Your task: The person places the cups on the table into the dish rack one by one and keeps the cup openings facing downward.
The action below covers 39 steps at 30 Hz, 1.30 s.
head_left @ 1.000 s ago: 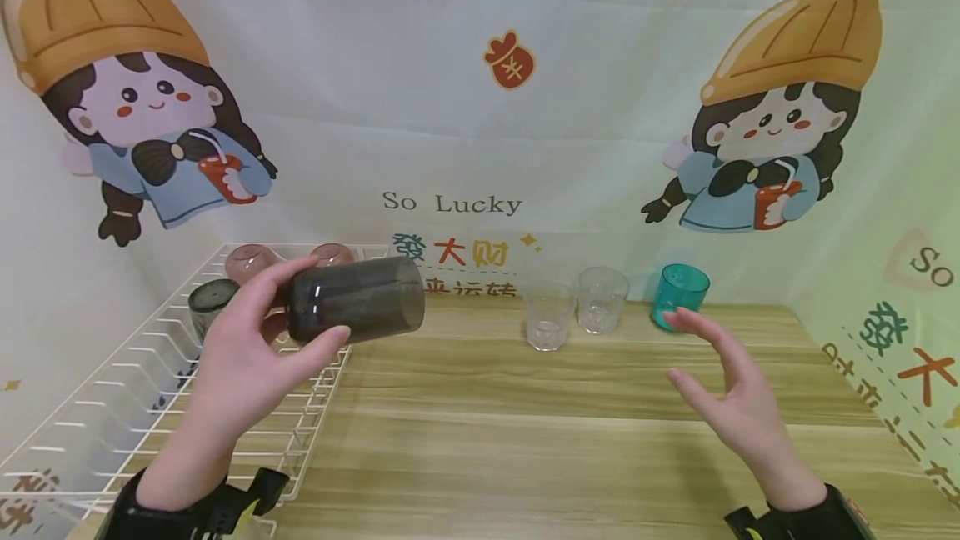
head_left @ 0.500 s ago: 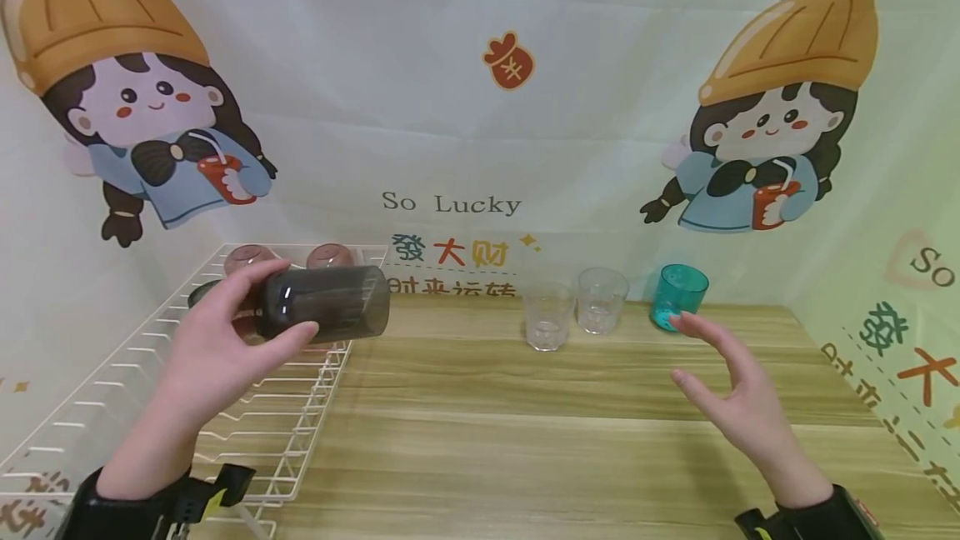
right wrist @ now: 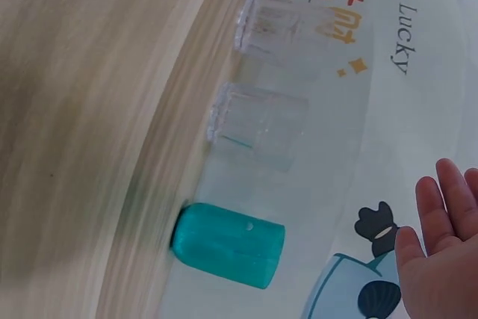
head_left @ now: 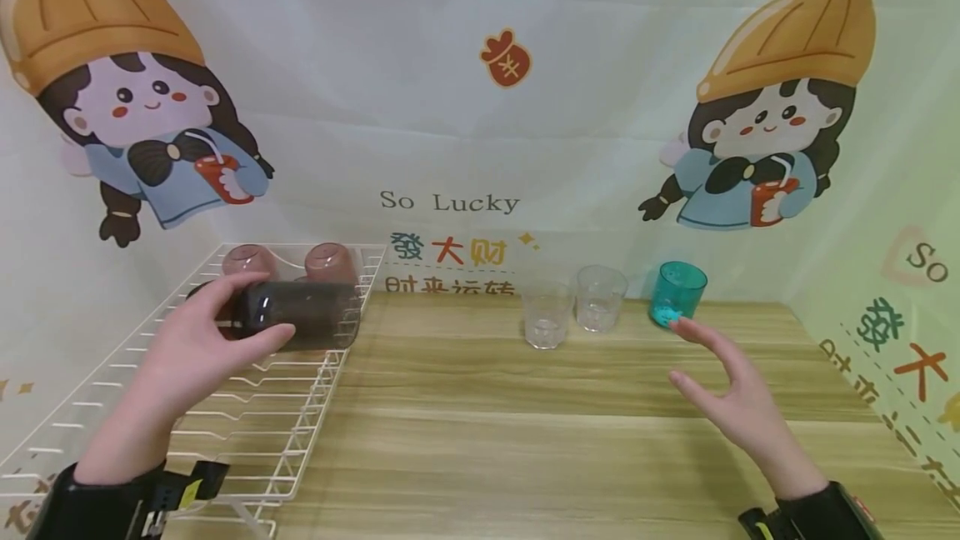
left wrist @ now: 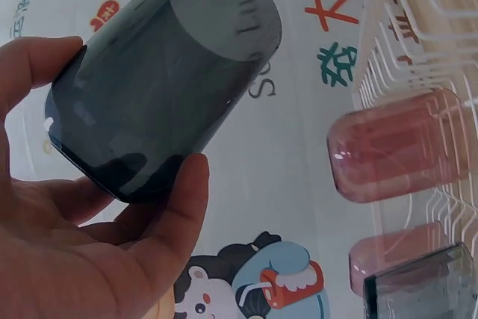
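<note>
My left hand (head_left: 198,344) grips a dark grey, see-through cup (head_left: 303,315) near its base, fingers on one side and thumb on the other. The cup lies sideways in the air above the white wire rack (head_left: 300,440), its mouth pointing right. In the left wrist view the same cup (left wrist: 164,80) stands apart from the rack. Two pink cups (head_left: 330,263) sit upside down at the rack's back. Another dark cup (left wrist: 426,289) is beside them, mostly hidden in the head view. My right hand (head_left: 742,407) hovers over the table with fingers relaxed, holding nothing, nearest the teal cup (head_left: 678,294).
Two clear glasses, a nearer glass (head_left: 545,319) and a farther glass (head_left: 602,298), stand upright at the back of the wooden table (head_left: 525,457). A printed cloth (head_left: 600,65) hangs behind and along the sides.
My left hand has carried the dark cup left and slightly down, from the rack's right edge to over the rack. The right hand has barely moved.
</note>
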Tool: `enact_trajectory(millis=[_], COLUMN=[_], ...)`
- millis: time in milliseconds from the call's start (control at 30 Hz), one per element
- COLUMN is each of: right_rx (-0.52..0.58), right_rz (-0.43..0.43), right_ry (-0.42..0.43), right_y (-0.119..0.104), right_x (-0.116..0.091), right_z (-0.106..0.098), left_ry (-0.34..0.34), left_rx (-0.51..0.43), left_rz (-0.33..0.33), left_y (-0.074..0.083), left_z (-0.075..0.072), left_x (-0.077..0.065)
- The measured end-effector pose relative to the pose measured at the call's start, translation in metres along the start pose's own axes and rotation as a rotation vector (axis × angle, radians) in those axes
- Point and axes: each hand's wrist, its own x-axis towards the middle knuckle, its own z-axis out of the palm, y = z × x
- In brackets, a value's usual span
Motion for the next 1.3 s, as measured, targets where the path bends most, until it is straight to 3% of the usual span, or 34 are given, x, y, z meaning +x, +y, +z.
enact_trajectory(millis=[400, 667, 900, 1300], right_rx=[-0.036, -0.066, -0.083, -0.123], right_rz=[0.044, 0.063, 0.076, 0.103], right_ry=[-0.016, -0.027, -0.031, -0.042], right_y=[0.018, 0.028, 0.039, 0.050], right_x=[0.000, 0.000, -0.001, -0.002], right_z=[-0.001, -0.003, -0.003, -0.007], left_ry=[-0.065, -0.184, -0.244, -0.292], left_rx=[0.080, 0.131, 0.157, 0.253], left_rz=[-0.022, -0.094, -0.146, -0.193], left_y=[-0.031, -0.049, -0.062, -0.078], left_z=[-0.005, -0.010, -0.015, -0.017], left_x=[0.006, 0.013, 0.013, 0.018])
